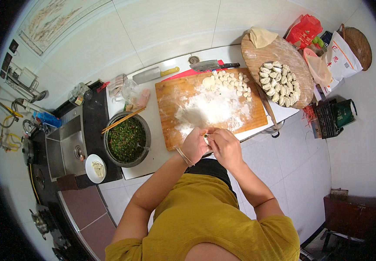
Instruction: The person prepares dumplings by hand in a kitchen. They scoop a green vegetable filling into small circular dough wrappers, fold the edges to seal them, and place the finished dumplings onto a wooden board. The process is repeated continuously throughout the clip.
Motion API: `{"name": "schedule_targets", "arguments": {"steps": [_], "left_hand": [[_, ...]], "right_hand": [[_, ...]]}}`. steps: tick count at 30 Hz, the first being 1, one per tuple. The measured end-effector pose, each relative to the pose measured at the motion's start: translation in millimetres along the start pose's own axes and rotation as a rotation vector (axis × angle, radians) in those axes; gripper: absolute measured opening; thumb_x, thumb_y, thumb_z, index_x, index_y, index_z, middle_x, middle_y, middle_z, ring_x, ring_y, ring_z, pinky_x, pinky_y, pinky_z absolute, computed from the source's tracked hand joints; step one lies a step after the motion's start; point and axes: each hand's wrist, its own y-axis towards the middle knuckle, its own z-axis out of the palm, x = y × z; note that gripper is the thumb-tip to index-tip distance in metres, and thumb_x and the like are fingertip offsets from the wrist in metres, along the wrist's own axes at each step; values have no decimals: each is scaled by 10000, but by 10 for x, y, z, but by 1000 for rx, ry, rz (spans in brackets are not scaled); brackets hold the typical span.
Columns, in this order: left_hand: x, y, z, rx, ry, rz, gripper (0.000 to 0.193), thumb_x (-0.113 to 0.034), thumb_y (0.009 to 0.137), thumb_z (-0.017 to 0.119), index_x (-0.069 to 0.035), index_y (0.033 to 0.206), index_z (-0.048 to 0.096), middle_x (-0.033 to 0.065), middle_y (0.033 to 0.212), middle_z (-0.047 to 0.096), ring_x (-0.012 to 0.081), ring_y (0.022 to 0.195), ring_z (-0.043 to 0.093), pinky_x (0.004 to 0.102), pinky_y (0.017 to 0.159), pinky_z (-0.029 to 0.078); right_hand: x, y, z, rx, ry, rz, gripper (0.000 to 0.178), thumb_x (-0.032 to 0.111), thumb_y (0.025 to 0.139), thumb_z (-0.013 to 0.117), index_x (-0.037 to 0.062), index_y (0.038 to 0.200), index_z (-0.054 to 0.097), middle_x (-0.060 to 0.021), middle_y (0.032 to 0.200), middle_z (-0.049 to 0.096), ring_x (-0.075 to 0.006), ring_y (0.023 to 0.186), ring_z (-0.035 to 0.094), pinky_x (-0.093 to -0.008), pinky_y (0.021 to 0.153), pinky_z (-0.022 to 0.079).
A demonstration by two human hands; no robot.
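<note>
Your left hand [195,145] and right hand [225,149] together pinch a dumpling [206,138] at the near edge of the board [167,100], its filling showing. A sound seal probably needs a clean rim, pressed evenly.

Bright light softly shadows the flour [216,104], bowed edges fading to black.

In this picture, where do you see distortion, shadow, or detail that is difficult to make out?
Head view: tile lines on the wall bend, and the rim falls to black; a soft grey shadow lies on the flour beyond the left hand and right hand; the wrapper between their fingers is small and partly covered, so its fine detail is unclear.
</note>
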Motion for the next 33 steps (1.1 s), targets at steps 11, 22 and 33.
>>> {"name": "schedule_targets", "arguments": {"steps": [11, 22, 33], "left_hand": [[-99, 21, 85, -10, 377, -10, 297, -194, 947, 417, 20, 1130, 510, 82, 1074, 558, 181, 1005, 558, 366, 841, 493], [-165, 28, 188, -104, 288, -117, 293, -238, 952, 396, -27, 1108, 527, 52, 1068, 550, 160, 1014, 553, 349, 841, 480], [-69, 2, 81, -11, 832, 261, 192, -92, 891, 508, 30, 1039, 525, 12, 874, 569, 127, 788, 569, 249, 661, 474]], "right_hand": [[8, 115, -120, 182, 221, 279, 136, -8, 734, 659, -15, 862, 613, -136, 845, 624, -290, 713, 619, -336, 634, 513], [-184, 82, -5, 133, 220, 88, 82, -39, 741, 655, -10, 811, 622, -106, 779, 596, -212, 632, 585, -284, 555, 465], [-133, 141, -81, 88, 233, 133, 82, -17, 760, 631, 1, 838, 618, -121, 843, 625, -281, 744, 609, -337, 650, 499]]}}
